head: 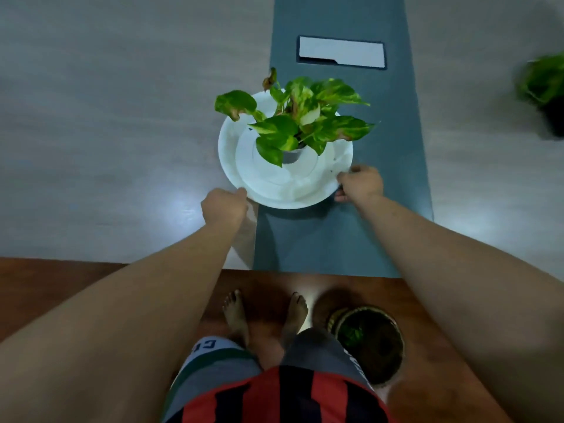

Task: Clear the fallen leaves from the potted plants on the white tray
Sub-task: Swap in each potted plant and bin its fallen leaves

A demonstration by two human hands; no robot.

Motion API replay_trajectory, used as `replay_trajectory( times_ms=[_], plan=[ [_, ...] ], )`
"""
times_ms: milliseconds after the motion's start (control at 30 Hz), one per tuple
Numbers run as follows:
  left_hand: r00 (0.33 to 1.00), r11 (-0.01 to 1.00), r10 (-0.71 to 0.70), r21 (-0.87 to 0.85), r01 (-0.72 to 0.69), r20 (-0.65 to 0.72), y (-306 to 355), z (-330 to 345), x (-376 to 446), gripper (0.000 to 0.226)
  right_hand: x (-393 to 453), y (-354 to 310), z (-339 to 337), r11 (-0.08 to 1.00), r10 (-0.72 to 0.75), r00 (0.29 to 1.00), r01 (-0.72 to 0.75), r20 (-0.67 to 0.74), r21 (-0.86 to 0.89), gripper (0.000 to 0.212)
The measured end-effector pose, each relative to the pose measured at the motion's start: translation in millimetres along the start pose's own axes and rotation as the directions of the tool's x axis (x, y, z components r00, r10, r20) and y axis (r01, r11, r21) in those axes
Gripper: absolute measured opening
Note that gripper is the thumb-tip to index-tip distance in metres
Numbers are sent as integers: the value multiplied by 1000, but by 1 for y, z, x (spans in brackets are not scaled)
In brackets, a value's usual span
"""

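Both bare arms extend forward and slightly inward, elbows nearly straight. The left hand is knuckles-up, fingers curled, their tips touching the near-left rim of the white tray. The right hand grips the near-right rim, thumb on top, fingertips showing beneath the edge. The hands sit well apart, the right slightly farther forward than the left.

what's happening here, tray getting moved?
A person stands at a table and holds the round white tray by its near rim, left hand on one side, right hand on the other. One potted pothos stands on it. No loose leaves show on the tray. A basket sits on the floor by the feet.
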State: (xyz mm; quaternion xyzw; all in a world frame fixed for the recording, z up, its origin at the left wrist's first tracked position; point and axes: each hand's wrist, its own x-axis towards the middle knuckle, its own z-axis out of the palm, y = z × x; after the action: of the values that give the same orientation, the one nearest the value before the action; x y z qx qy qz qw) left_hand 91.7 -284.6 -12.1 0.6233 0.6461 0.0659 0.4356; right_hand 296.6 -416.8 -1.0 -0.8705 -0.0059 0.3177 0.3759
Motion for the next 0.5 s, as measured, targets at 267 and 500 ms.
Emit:
replay_trajectory(
  times_ms=[267,500],
  plan=[
    [998,962,-69,-265,67,2,9,11,22,23,15,-6,8,971,76,995,-87,58,222,20],
    [998,956,-52,-289,43,-25,45,8,67,15,42,-34,20,941,59,993,-89,100,326,20]
  ],
)
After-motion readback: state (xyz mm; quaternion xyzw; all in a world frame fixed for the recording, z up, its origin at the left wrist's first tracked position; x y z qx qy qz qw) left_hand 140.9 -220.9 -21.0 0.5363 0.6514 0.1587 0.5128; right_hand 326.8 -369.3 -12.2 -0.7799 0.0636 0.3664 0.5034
